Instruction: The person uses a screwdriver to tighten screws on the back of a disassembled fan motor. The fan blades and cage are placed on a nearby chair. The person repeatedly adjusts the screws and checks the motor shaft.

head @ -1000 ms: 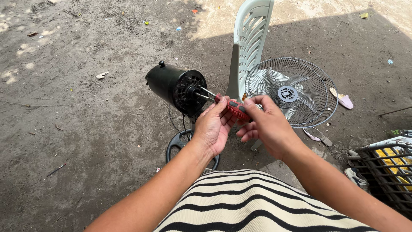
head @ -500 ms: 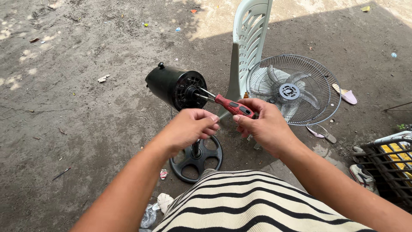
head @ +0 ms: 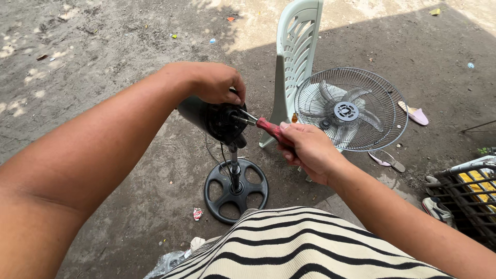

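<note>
I have one view only, from the camera on my head, tilted steeply down and forward over my striped lap onto the sandy grey dirt ground [head: 103, 155]. It sits close above my forearms, with the pale green plastic chair [head: 297, 57] standing farther off near the upper edge.
</note>
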